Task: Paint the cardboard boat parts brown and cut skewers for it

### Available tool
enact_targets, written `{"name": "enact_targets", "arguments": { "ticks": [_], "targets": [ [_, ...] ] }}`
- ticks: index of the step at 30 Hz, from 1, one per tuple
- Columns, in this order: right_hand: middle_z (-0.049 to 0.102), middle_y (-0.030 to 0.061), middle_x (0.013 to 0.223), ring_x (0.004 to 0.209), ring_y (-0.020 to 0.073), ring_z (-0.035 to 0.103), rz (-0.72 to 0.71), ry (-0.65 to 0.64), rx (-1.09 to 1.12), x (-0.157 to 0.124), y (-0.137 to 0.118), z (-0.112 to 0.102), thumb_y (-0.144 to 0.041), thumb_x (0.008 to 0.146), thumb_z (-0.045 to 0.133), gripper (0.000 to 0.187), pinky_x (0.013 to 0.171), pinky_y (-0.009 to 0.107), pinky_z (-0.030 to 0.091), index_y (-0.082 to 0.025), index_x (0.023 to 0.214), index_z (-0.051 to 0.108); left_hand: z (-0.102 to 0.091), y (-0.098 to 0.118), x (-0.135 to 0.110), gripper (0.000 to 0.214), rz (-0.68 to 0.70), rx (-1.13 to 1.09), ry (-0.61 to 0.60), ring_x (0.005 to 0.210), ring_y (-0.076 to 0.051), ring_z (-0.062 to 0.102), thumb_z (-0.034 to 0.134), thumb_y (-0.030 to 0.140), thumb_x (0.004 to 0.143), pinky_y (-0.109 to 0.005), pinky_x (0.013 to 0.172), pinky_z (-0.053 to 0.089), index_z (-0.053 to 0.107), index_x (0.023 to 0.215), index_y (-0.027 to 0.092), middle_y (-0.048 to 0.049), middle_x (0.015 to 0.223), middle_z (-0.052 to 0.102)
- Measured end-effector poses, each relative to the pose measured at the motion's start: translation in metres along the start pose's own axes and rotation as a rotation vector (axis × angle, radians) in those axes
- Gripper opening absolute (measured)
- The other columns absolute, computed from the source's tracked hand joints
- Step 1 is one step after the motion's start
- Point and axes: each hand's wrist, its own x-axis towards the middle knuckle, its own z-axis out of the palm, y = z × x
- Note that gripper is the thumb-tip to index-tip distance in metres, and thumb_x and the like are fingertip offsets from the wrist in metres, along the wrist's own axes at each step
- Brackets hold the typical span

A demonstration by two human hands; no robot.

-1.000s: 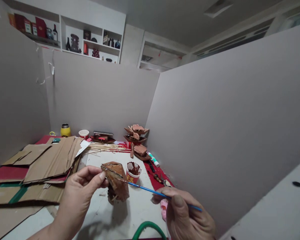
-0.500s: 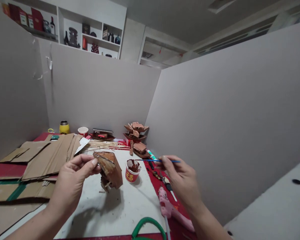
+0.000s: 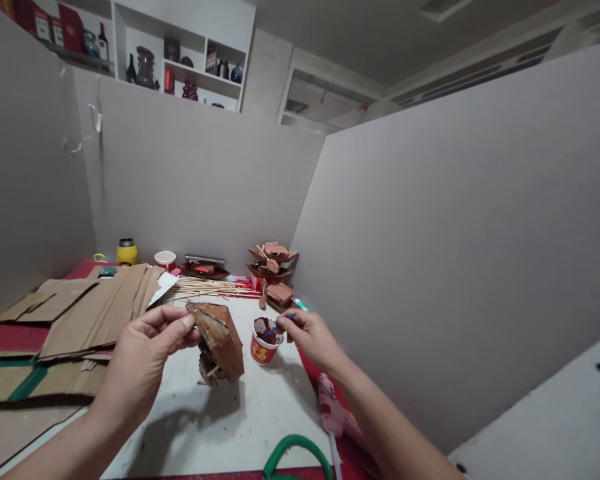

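Brown model (image 3: pixel 225 343) edge-pinched in L hand (image 3: pixel 147 347) (gap to cup (image 3: pixel 263 353)), R hand (image 3: pixel 310 337) pinching brush (image 3: pixel 271 331) inside cup

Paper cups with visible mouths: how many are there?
2: front paper cup by the right hand; rear paper cup near the yellow bottle. Others may be hidden.

Two hands (image 3: pixel 154 343), two cups (image 3: pixel 264 353), one paintbrush (image 3: pixel 269 331), one glue gun (image 3: pixel 332 408)

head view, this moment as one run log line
left hand: holds brown model boat | right hand: holds blue paintbrush, lowered into paint cup
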Motion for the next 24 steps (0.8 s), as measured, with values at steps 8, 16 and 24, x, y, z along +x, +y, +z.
{"name": "enact_targets", "arguments": {
  "ticks": [8, 16, 24],
  "targets": [
    [0.069, 0.0008, 0.073, 0.055, 0.0119, 0.059, 0.005, 0.260, 0.193, -0.016, 0.001, -0.020, -0.056, 0.092, 0.064, 0.042, 0.050, 0.025, 0.049, -0.015, 0.088, 0.068, 0.000, -0.002, 0.001, 0.039, 0.000, 0.016, -0.003, 0.060, -0.014, 0.068, 0.096, 0.041, 0.051, -0.022, 0.062, 0.055, 0.072, 0.071, 0.017, -0.0009, 0.066, 0.073],
    [0.074, 0.0056, 0.064, 0.048, 0.0137, 0.056, -0.005, 0.515, 0.379, -0.042, -0.019, -0.016, -0.063, 0.071, 0.079, 0.048, 0.046, 0.025, 0.045, -0.016, 0.080, 0.073, -0.002, -0.004, -0.001, 0.031, 0.016, 0.037, -0.047, 0.063, -0.013, 0.066, 0.092, 0.038, 0.060, -0.024, 0.067, 0.056, 0.073, 0.072, 0.017, -0.0004, 0.068, 0.072],
    [0.071, -0.0002, 0.057, 0.044, 0.0101, 0.059, -0.050, 0.602, 0.722, -0.066, -0.045, -0.019, -0.058, 0.067, 0.087, 0.044, 0.044, 0.020, 0.051, -0.019, 0.075, 0.068, 0.002, -0.003, -0.006, 0.031, -0.011, 0.059, -0.054, 0.061, -0.014, 0.065, 0.092, 0.038, 0.059, -0.025, 0.064, 0.054, 0.072, 0.069, 0.017, -0.0010, 0.065, 0.071]
  ]
}}
